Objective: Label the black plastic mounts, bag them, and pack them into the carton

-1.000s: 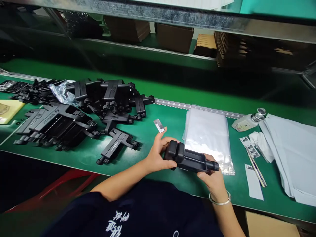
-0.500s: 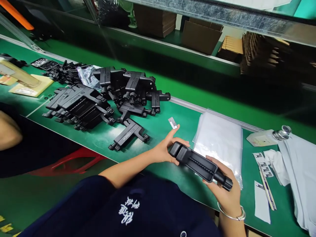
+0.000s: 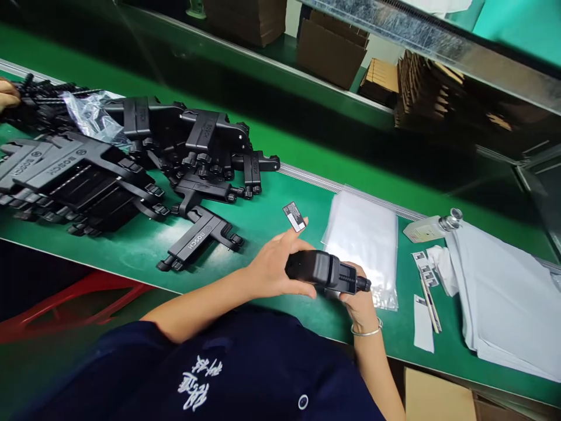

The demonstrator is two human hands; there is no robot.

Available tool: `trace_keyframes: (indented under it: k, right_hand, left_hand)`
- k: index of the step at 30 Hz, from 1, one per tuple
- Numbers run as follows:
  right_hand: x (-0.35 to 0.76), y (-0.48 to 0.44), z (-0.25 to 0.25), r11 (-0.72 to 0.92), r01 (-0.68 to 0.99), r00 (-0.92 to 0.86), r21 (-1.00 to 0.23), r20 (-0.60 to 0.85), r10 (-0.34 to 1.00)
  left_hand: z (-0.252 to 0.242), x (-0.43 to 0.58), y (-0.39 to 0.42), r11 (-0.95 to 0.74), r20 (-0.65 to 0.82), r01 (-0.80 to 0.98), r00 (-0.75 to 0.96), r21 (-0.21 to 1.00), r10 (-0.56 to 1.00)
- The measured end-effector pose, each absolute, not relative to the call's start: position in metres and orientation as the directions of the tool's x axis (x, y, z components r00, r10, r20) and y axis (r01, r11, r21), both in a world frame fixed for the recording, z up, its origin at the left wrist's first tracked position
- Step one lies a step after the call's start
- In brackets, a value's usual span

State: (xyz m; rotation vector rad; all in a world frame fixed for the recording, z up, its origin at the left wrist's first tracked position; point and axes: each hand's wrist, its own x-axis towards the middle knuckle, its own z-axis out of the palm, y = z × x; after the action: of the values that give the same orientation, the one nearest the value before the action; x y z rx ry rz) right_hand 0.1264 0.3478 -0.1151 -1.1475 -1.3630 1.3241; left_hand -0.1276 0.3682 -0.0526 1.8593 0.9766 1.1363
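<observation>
Both hands hold one black plastic part (image 3: 322, 271) above the green table's near edge. My left hand (image 3: 274, 266) grips its thick left end, and a small dark label (image 3: 294, 216) sticks to the raised fingertip. My right hand (image 3: 357, 298), with a silver bangle at the wrist, is closed round the part's narrow right end. Just behind the part lies a stack of clear plastic bags (image 3: 362, 237).
A heap of black Bosch-marked parts (image 3: 131, 164) covers the table's left. Another person's hand (image 3: 7, 93) shows at the far left edge. A metal-capped bottle (image 3: 432, 227), label strips (image 3: 425, 275) and grey sheets (image 3: 504, 292) lie at the right. Cardboard boxes (image 3: 333, 44) stand behind.
The black part has turned in my hands and now points more end-on towards me, with my right hand drawn in closer. The label stays on my left fingertip. The view has shifted.
</observation>
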Motion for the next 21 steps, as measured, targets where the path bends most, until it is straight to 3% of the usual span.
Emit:
trace_keyframes:
  k: [5,8,11,13,18,21]
  right_hand:
    - [0.126,0.339,-0.089,0.034,0.119,-0.173,-0.992,0.013,0.985]
    - [0.127,0.335,-0.068,0.216,0.249,-0.124,-0.944,0.19,0.974]
    - [0.129,0.335,-0.053,0.373,0.469,-0.17,-0.801,0.333,0.928]
    - [0.129,0.336,-0.049,0.366,0.543,-0.183,-0.756,0.318,0.93]
    - [0.127,0.337,-0.051,0.196,0.466,-0.12,-0.863,0.158,0.98]
    - [0.126,0.335,-0.053,0.239,0.415,-0.138,-0.878,0.199,0.97]
  left_hand:
    - [-0.057,-0.125,0.367,-0.081,0.094,-0.061,0.256,0.995,0.962]
    - [-0.059,-0.124,0.37,0.074,-0.041,-0.23,0.146,0.97,0.988]
    - [-0.06,-0.126,0.371,0.109,-0.093,-0.264,0.072,0.958,0.993]
    - [-0.061,-0.126,0.37,0.102,-0.085,-0.259,0.077,0.96,0.993]
    - [-0.061,-0.125,0.366,0.065,-0.042,-0.247,0.101,0.967,0.994]
    - [-0.058,-0.123,0.366,0.075,-0.065,-0.233,0.05,0.97,0.997]
